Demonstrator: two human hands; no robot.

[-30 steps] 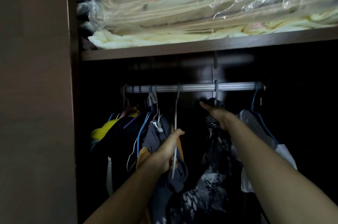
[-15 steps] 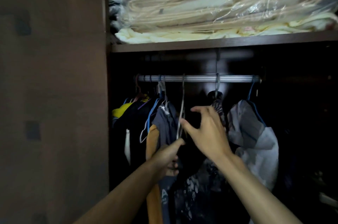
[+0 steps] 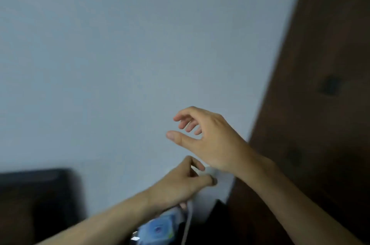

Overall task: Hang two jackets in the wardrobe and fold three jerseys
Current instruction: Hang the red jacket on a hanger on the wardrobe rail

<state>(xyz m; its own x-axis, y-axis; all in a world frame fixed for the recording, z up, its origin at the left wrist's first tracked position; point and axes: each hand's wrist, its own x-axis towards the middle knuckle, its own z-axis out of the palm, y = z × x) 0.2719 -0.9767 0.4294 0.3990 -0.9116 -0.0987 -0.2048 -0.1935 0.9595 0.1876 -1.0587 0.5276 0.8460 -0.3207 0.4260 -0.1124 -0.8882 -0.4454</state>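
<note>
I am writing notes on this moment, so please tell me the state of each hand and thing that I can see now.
Left hand: fingers curled, grips the thin white hanger.
Thin white hanger: held, hangs down below the left hand; blurred.
Right hand: raised, fingers spread and relaxed, holds nothing.
Brown wooden wardrobe panel: at the right, tilted in the view.
Light blue object: under the left wrist, too blurred to tell.

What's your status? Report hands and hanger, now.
Left hand grips a white hanger. Right hand open, holding nothing. Wardrobe side at right; rail and jackets out of view.
</note>
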